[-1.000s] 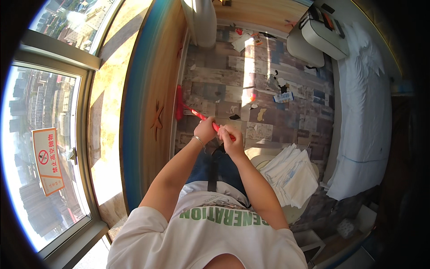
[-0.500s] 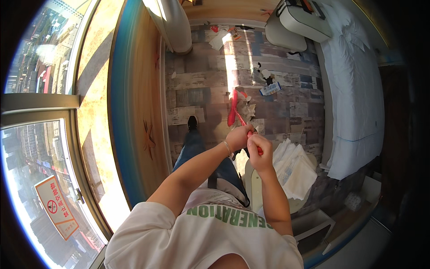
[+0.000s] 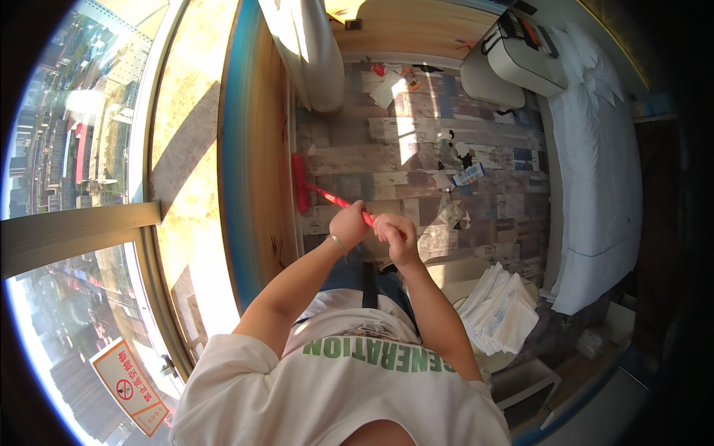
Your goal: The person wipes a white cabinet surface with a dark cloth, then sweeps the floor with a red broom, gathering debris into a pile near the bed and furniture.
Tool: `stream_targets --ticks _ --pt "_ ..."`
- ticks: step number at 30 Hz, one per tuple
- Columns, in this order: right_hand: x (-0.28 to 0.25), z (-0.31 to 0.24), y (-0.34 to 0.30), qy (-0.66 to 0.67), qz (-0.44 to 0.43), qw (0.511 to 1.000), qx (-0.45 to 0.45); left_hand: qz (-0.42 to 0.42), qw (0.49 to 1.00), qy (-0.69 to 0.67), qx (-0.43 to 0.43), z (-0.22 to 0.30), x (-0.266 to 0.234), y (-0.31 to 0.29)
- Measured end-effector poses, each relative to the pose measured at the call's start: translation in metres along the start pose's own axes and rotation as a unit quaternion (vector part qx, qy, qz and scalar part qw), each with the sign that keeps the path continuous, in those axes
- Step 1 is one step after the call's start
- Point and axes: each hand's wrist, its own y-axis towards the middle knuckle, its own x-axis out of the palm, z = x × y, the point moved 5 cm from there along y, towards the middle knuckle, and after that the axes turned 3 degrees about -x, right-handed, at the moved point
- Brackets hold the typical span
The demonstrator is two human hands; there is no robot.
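Note:
Both of my hands are wrapped round the red handle of a broom (image 3: 300, 183). Its red head lies against the foot of the wall on the left, beside a small white scrap. My left hand (image 3: 349, 225) grips the handle lower down, nearer the head. Just to its right, my right hand (image 3: 396, 238) closes on the upper end. To the right of the broom, torn paper scraps (image 3: 451, 213) lie on the floor. Beyond them is a blue and white packet (image 3: 468, 175) with dark bits next to it.
A bed with white bedding (image 3: 595, 193) runs along the right. A rounded white cabinet (image 3: 494, 70) stands at the far right, more litter (image 3: 387, 88) at the far wall. White cloths (image 3: 500, 308) sit on a pale stool near my right arm. A window (image 3: 71, 312) is at left.
Both hands have swung the broom left, from beside the paper scraps to the left wall. The view has shifted, and my foot has gone out of sight.

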Motion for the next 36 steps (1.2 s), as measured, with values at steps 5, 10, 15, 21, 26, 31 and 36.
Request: stream_targets --ticks 5,10,15,21,26,31,36 --pt "0.007 0.010 0.036 -0.016 0.042 0.998 0.041 -0.015 1.000 -0.023 0.009 -0.010 -0.008 0.035" --pt "0.011 -0.032 0.058 0.057 -0.014 0.998 -0.003 0.007 0.998 -0.043 -0.033 0.023 -0.045 0.018" --pt "0.022 0.025 0.073 -0.060 0.015 0.997 0.037 0.010 1.000 -0.029 -0.005 -0.020 -0.033 0.060" --pt "-0.034 -0.006 0.082 0.015 0.136 0.990 0.040 -0.044 0.999 -0.018 0.003 0.029 0.000 0.085" --pt "-0.076 -0.044 0.052 -0.211 0.144 0.966 0.045 -0.119 0.978 -0.127 0.113 0.099 0.047 0.079" --pt "-0.103 -0.076 0.044 -0.283 0.133 0.950 -0.009 -0.184 0.952 -0.143 0.200 0.144 0.076 0.084" --pt "-0.106 -0.101 0.069 -0.094 0.100 0.990 -0.030 -0.131 0.981 -0.071 0.124 0.153 0.025 0.078"
